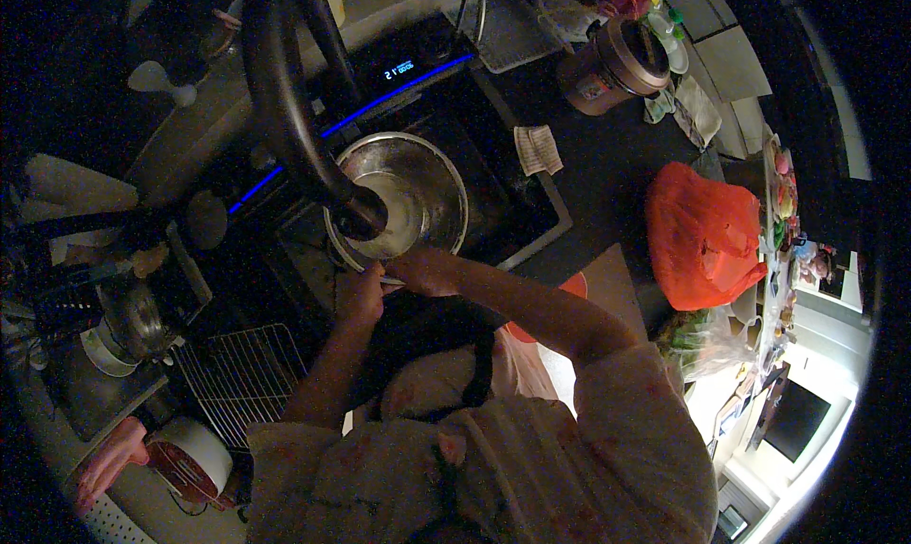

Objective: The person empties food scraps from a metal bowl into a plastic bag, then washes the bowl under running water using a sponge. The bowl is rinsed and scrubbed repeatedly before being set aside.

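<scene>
A round metal pot [447, 188] with a shiny rim stands in the dark sink under a curved black faucet [299, 131], whose spout hangs over it. Cloudy liquid seems to lie at the pot's bottom. My left hand [361, 291] is at the pot's near rim, its fingers on what may be the rim or a small light-coloured item there. Close beside it, my right hand [425, 270] reaches over the same edge, fingers bent down. The dim light hides what the fingers of either hand hold.
A wire rack [242, 373] lies to the left. Behind the sink's right side are a folded cloth [538, 150] and a lidded pinkish container [615, 67]. A red plastic bag [701, 238] sits at the right. A metal pot [135, 316] stands at the far left.
</scene>
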Demonstrator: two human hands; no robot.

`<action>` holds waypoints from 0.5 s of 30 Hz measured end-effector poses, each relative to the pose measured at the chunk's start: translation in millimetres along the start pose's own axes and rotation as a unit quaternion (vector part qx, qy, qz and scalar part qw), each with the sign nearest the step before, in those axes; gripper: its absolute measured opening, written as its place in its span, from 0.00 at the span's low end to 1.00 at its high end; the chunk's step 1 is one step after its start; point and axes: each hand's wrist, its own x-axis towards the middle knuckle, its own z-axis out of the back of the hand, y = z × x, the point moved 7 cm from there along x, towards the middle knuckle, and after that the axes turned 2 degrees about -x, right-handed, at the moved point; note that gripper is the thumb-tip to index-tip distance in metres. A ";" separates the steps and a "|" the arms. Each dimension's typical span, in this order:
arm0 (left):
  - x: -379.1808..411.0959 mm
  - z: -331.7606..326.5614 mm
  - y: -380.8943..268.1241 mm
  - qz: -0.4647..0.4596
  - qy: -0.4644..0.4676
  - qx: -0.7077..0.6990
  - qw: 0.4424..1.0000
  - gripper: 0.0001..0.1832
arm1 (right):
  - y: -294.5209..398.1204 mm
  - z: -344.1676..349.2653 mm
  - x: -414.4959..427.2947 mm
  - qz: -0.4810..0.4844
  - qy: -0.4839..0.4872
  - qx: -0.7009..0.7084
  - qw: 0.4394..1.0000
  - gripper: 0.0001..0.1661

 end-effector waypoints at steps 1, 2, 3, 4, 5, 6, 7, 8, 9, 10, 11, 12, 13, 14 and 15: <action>5.9 6.4 7.1 -0.031 0.011 0.004 0.999 0.22 | 1.2 -1.0 1.3 0.020 -0.009 0.053 0.998 0.22; 14.8 20.0 23.8 0.008 -0.039 0.042 0.998 0.24 | -5.6 -12.4 3.0 -0.012 0.044 0.022 0.999 0.24; 24.8 28.9 34.6 0.015 -0.064 0.063 0.996 0.25 | -10.7 -19.5 3.8 -0.016 0.064 0.000 0.998 0.25; 30.8 38.6 43.6 0.022 -0.088 0.083 0.992 0.27 | -20.3 -27.2 1.6 -0.030 0.096 -0.010 0.995 0.25; 34.1 43.3 40.6 -0.046 -0.081 0.076 0.993 0.28 | -28.9 -25.7 4.0 -0.036 0.050 0.018 0.998 0.26; 33.8 45.8 36.4 -0.113 -0.074 0.070 0.988 0.29 | -43.5 -23.3 -2.1 -0.053 0.017 0.060 0.997 0.25; 29.4 47.6 30.6 -0.179 -0.066 0.063 0.980 0.30 | -59.6 -20.6 -9.3 -0.069 -0.016 0.102 0.992 0.24; 23.0 53.4 23.5 -0.205 -0.094 0.182 0.957 0.24 | -78.0 -15.7 -17.6 -0.085 -0.049 0.145 0.985 0.24; 13.2 58.2 15.3 -0.228 -0.120 0.299 0.919 0.21 | -97.2 -10.8 -26.0 -0.101 -0.081 0.187 0.974 0.24; 2.5 57.1 8.2 -0.266 -0.149 0.360 0.882 0.21 | -112.6 -8.1 -23.4 -0.105 -0.113 0.206 0.966 0.25; -2.5 57.4 7.4 -0.239 -0.151 0.414 0.865 0.21 | -124.9 -4.8 -28.0 -0.107 -0.144 0.225 0.958 0.25; -9.3 55.1 8.4 -0.231 -0.157 0.417 0.865 0.20 | -131.3 -2.6 -25.8 -0.097 -0.175 0.221 0.955 0.27; -9.6 53.1 9.6 -0.203 -0.156 0.417 0.872 0.20 | -129.6 -4.8 -25.3 -0.085 -0.182 0.178 0.963 0.29; -15.2 46.2 1.9 -0.259 -0.160 0.411 0.859 0.22 | -125.9 -6.5 -21.1 -0.073 -0.189 0.134 0.970 0.30; -14.6 43.0 -1.4 -0.264 -0.159 0.410 0.858 0.23 | -115.1 -13.4 -16.1 -0.058 -0.171 0.052 0.982 0.30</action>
